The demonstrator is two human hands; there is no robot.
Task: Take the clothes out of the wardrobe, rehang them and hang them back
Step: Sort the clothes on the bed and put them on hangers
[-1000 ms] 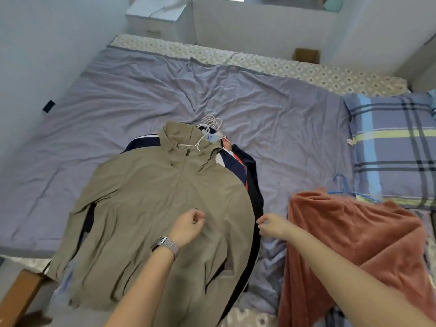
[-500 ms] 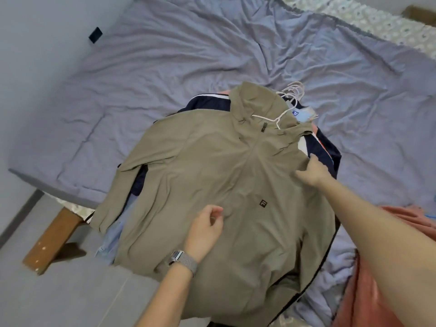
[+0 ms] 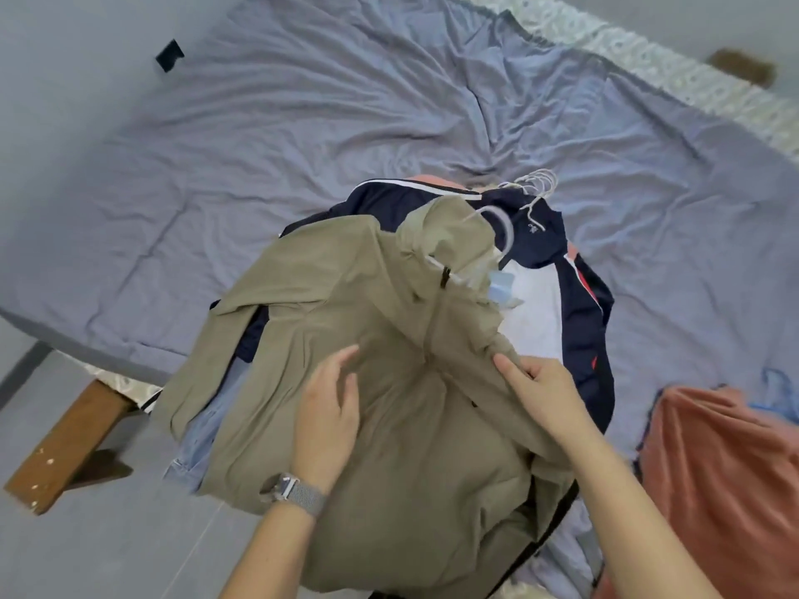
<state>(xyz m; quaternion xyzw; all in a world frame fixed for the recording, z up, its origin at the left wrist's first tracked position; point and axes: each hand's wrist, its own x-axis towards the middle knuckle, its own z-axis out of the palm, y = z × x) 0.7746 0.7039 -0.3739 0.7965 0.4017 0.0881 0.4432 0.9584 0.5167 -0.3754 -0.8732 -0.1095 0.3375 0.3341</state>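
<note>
Two hands work the topmost garment of a pile on the bed. The khaki jacket lies front-up, its long axis running from the collar at about 1 o'clock to the hem at about 6 o'clock, nearest the person. The left hand rests on the chest panel with fingers straight and slightly spread, gripping nothing. The right hand has its fingers curled into a gathered fold of the jacket's shoulder cloth, beside the zip line. A white hanger sits in the collar, its hook arching out at 1 o'clock from both hands. The collar and hanger lie nearer the right hand than the left; judged from this, the right hand is better placed to reach the hanger or free the shoulder, with the left pinning the body. Beneath the jacket lies a navy jacket with white and red trim, and further hanger hooks cluster beyond the collar. A rust-coloured blanket lies at 4 o'clock, apart from the pile.
</note>
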